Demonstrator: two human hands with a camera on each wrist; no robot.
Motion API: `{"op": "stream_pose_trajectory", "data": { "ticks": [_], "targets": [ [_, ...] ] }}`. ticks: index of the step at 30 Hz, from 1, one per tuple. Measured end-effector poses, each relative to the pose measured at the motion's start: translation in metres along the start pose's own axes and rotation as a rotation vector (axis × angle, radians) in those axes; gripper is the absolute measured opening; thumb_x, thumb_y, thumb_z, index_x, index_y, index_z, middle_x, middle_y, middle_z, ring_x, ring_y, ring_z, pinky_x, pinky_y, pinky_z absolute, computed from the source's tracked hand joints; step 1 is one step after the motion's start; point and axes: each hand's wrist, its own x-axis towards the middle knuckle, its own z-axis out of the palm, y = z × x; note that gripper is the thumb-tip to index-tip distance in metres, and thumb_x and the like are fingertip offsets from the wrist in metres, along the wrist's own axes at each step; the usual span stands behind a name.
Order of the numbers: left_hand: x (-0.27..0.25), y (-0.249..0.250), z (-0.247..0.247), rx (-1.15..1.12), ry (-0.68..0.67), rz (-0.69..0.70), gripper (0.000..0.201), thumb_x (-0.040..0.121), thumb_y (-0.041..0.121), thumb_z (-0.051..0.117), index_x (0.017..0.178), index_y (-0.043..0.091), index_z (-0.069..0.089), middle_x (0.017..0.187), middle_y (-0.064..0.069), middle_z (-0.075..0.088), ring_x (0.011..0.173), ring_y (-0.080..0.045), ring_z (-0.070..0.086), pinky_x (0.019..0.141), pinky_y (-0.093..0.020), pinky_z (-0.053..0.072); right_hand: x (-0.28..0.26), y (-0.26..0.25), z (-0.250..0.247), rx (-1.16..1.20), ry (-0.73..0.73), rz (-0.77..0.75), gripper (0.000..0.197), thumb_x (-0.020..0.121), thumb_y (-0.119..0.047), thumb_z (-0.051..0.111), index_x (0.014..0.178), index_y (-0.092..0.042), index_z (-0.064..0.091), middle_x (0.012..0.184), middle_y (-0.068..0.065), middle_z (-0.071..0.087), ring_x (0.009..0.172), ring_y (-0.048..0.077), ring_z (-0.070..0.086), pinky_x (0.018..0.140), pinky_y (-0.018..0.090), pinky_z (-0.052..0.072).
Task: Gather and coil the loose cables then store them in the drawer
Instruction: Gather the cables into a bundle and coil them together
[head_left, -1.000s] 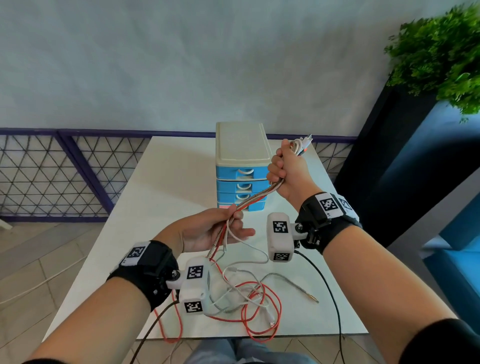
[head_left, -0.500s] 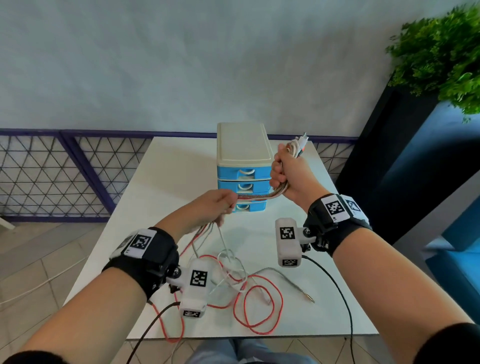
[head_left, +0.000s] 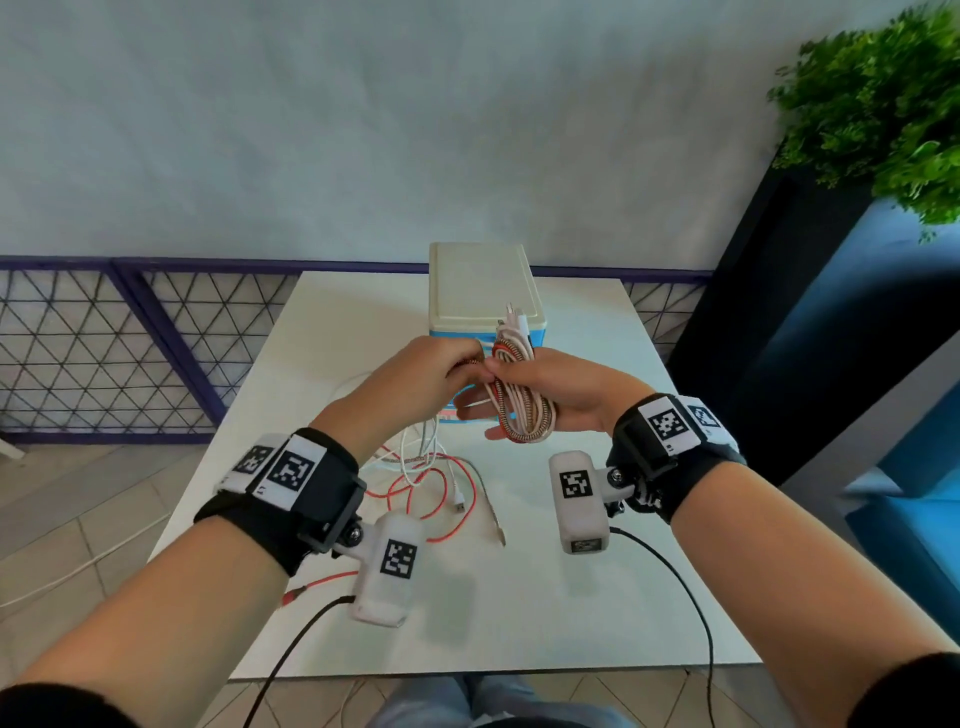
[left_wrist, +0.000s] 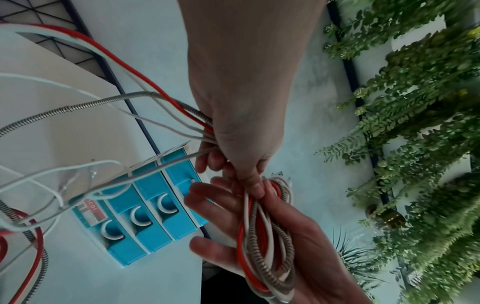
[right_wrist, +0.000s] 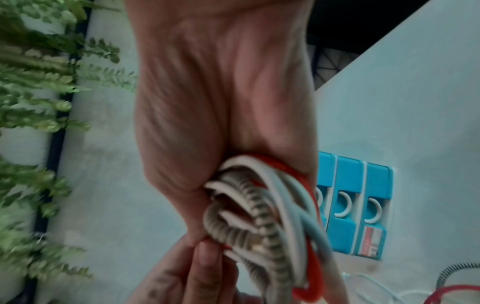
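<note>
Cables (head_left: 522, 410): red, white and metal-sheathed, looped into a coil lying across the right hand (head_left: 558, 397), fingers mostly extended. Left hand (head_left: 415, 382) pinches the strands at the coil's top; loose tails (head_left: 441, 483) trail onto the surface (head_left: 571, 613) before the closed blue drawer unit (head_left: 480, 291).

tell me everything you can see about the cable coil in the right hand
The coil is a few elongated loops of red, white and metal-spring-sheathed cables bunched together. It lies across the right hand's open palm, white plug ends sticking up above it. The left hand pinches the strands at its top; loose tails trail down to the table.
</note>
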Motion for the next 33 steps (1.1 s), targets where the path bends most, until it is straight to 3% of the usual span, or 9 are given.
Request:
{"op": "stream_pose_trajectory", "data": {
  "ticks": [3, 6, 9, 12, 16, 21, 24, 27, 33],
  "targets": [
    [-0.001, 0.003, -0.003, -0.165, 0.065, -0.072, 0.02, 0.085, 0.025, 0.067, 0.09, 0.016, 0.05, 0.064, 0.004, 0.061, 0.05, -0.006, 0.056, 0.047, -0.016, 0.04, -0.005, 0.004, -0.001, 0.119, -0.146, -0.005, 0.032, 0.101, -0.025, 0.039, 0.122, -0.006, 0.054, 0.121, 0.022, 0.06, 0.114, 0.036, 0.06, 0.097, 0.047, 0.047],
    [0.0, 0.006, -0.008, -0.253, 0.084, -0.098, 0.033, 0.081, 0.023, 0.072, 0.091, 0.013, 0.043, 0.063, 0.003, 0.062, 0.041, 0.001, 0.053, 0.041, -0.009, 0.036, -0.003, 0.008, 0.004, 0.179, -0.115, -0.037, 0.033, 0.102, -0.026, 0.037, 0.118, -0.003, 0.055, 0.106, 0.022, 0.068, 0.085, 0.023, 0.071, 0.081, 0.035, 0.058],
    [0.003, 0.004, -0.009, -0.286, 0.085, -0.134, 0.036, 0.081, 0.023, 0.073, 0.095, 0.009, 0.043, 0.066, 0.004, 0.063, 0.04, -0.001, 0.054, 0.042, -0.013, 0.039, -0.001, 0.012, 0.007, 0.188, -0.034, -0.104, 0.025, 0.102, -0.027, 0.04, 0.103, -0.007, 0.055, 0.08, 0.012, 0.069, 0.053, 0.011, 0.057, 0.059, 0.027, 0.055],
    [0.006, -0.002, -0.005, -0.324, 0.121, -0.204, 0.034, 0.078, 0.025, 0.075, 0.084, 0.014, 0.044, 0.071, -0.004, 0.068, 0.035, -0.005, 0.048, 0.04, -0.02, 0.042, 0.003, 0.011, 0.008, 0.167, 0.072, -0.15, 0.021, 0.101, -0.025, 0.045, 0.09, -0.008, 0.051, 0.06, 0.002, 0.055, 0.042, 0.007, 0.043, 0.048, 0.023, 0.046],
    [0.009, -0.012, 0.0, -0.465, 0.089, -0.333, 0.037, 0.074, 0.036, 0.077, 0.083, 0.009, 0.053, 0.068, -0.008, 0.067, 0.04, -0.009, 0.053, 0.044, -0.021, 0.044, 0.008, 0.007, 0.011, 0.077, 0.161, -0.172, 0.025, 0.101, -0.029, 0.047, 0.092, -0.006, 0.052, 0.056, 0.0, 0.051, 0.041, 0.007, 0.04, 0.046, 0.023, 0.044],
    [0.005, -0.023, 0.001, -0.592, -0.07, -0.276, 0.031, 0.094, 0.036, 0.05, 0.085, 0.008, 0.06, 0.075, -0.002, 0.06, 0.06, 0.002, 0.061, 0.078, -0.025, 0.048, 0.011, 0.007, 0.005, 0.013, 0.209, -0.189, 0.033, 0.102, -0.03, 0.044, 0.088, -0.004, 0.059, 0.054, -0.001, 0.049, 0.04, 0.008, 0.041, 0.047, 0.024, 0.044],
    [-0.002, -0.024, 0.004, -0.818, -0.147, -0.254, 0.026, 0.1, 0.029, 0.037, 0.092, 0.016, 0.058, 0.084, 0.001, 0.069, 0.078, 0.003, 0.065, 0.075, -0.012, 0.046, 0.012, 0.004, 0.002, 0.051, 0.249, -0.219, 0.031, 0.101, -0.029, 0.044, 0.084, -0.006, 0.057, 0.053, -0.001, 0.048, 0.039, 0.009, 0.041, 0.046, 0.024, 0.045],
    [-0.006, -0.021, 0.003, -1.04, -0.213, -0.316, 0.033, 0.101, 0.033, 0.032, 0.085, 0.012, 0.053, 0.07, 0.0, 0.066, 0.081, -0.016, 0.068, 0.082, -0.026, 0.048, 0.015, 0.003, 0.003, 0.067, 0.279, -0.231, 0.03, 0.101, -0.03, 0.045, 0.081, -0.009, 0.055, 0.053, -0.002, 0.046, 0.041, 0.009, 0.042, 0.049, 0.025, 0.047],
    [-0.019, -0.021, -0.006, -0.904, -0.391, -0.35, 0.047, 0.099, 0.041, 0.028, 0.086, 0.01, 0.059, 0.074, -0.007, 0.064, 0.074, -0.017, 0.065, 0.077, -0.021, 0.054, 0.02, 0.005, -0.006, 0.166, 0.384, -0.285, 0.03, 0.102, -0.029, 0.044, 0.08, -0.012, 0.053, 0.051, -0.005, 0.041, 0.042, 0.009, 0.041, 0.054, 0.029, 0.042]
  ]
}}
